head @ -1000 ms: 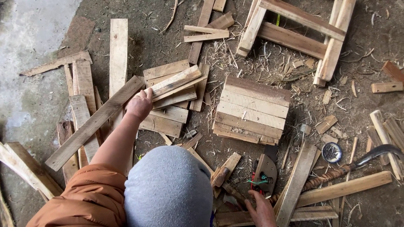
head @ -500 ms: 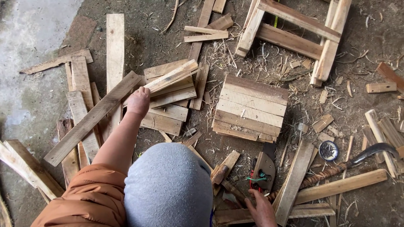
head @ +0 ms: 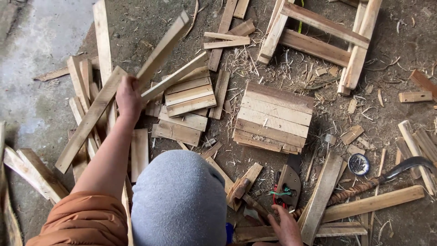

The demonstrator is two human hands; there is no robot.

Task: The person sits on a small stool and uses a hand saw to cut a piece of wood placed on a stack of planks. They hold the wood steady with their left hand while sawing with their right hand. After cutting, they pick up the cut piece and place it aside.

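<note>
My left hand (head: pixel 129 98) is shut on the lower end of a long pale wooden slat (head: pixel 164 50), which tilts up off the ground toward the upper right. Just right of that hand lies a loose stack of short boards (head: pixel 184 98). My right hand (head: pixel 284 225) sits at the bottom edge with its fingers apart. It rests by the end of a hammer handle (head: pixel 255 205) and a flat plank (head: pixel 321 196). A rounded grey fabric shape (head: pixel 180 200) fills the bottom centre and hides the ground between my arms.
A panel of joined slats (head: pixel 273 116) lies in the middle, and a wooden frame (head: pixel 318 36) at the top right. A broad chopping blade (head: pixel 289 182), a curved sickle (head: pixel 409 164) and a round tin (head: pixel 359 164) lie to the right. Long planks (head: pixel 86 123) and chips cover the dirt.
My left hand has taken hold of a slat from the pile and raised it, so its far end now points up and right. My right hand has stayed at the bottom.
</note>
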